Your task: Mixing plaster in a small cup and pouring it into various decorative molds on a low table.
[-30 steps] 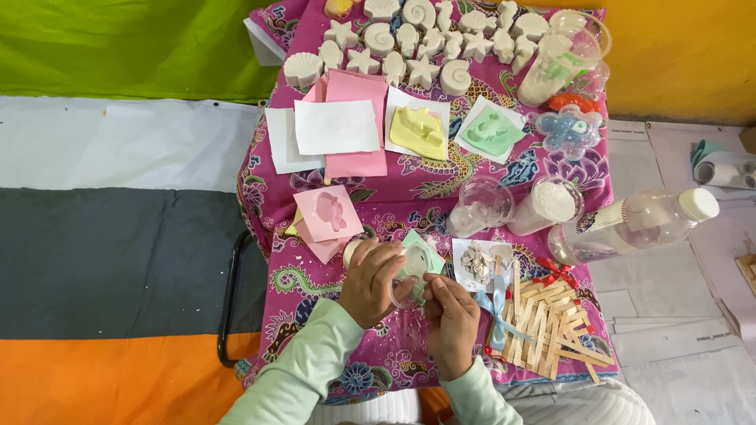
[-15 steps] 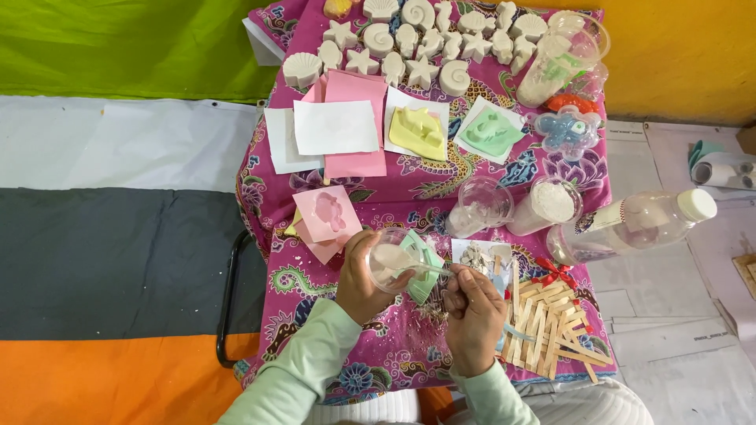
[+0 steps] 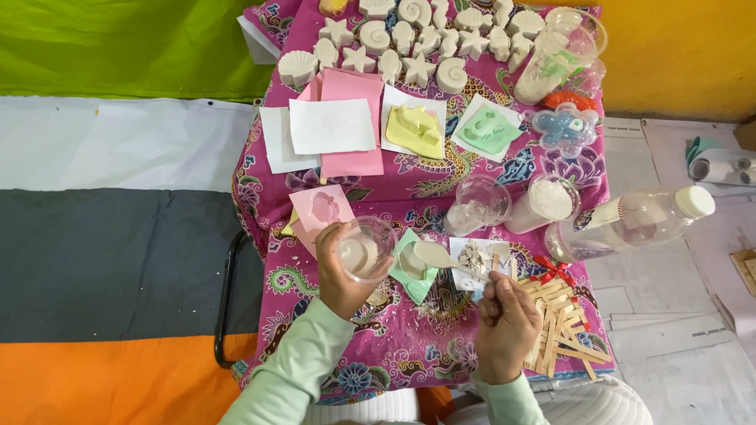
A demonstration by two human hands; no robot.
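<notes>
The small clear plastic cup holding pale, creamy plaster mix sits tilted in the left hand, whose fingers are wrapped round its wall, above the near part of the worktop draped in a pink patterned cloth. At 3 o'clock from the cup, the right hand is closed on a flat wooden stick, its loaded end over the green moulded tray just beside the cup. At 11 o'clock lies a pink mould sheet; at 3 o'clock from the right hand, a heap of wooden sticks. Towards 1 o'clock stand two clear cups of white powder and a clear plastic bottle with a white cap lying on its side. White shell and star casts line the far edge at 12 o'clock.

Risk: the cup's tilt could let mix run over its lip onto the cloth; mix could drip from the stick outside the tray.
</notes>
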